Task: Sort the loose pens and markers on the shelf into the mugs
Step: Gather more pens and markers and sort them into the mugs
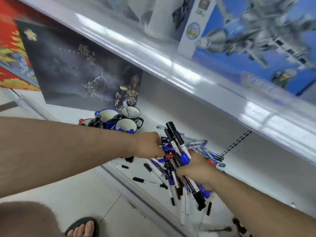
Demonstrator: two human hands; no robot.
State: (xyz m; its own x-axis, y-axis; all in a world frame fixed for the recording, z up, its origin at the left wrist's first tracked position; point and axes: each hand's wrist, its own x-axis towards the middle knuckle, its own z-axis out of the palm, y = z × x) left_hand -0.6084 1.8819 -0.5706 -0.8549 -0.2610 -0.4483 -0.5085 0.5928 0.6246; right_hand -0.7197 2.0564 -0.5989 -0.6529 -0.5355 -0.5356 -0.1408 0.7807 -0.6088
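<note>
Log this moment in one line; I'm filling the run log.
right hand: grips bundle of markers | left hand: in loose pile, grasp unclear | mugs: few pens in | stage: gathering

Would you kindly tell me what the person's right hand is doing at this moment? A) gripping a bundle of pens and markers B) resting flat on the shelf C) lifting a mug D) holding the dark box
A: the right hand has its fingers curled round a bundle of pens and markers above the loose pile on the shelf.
</note>
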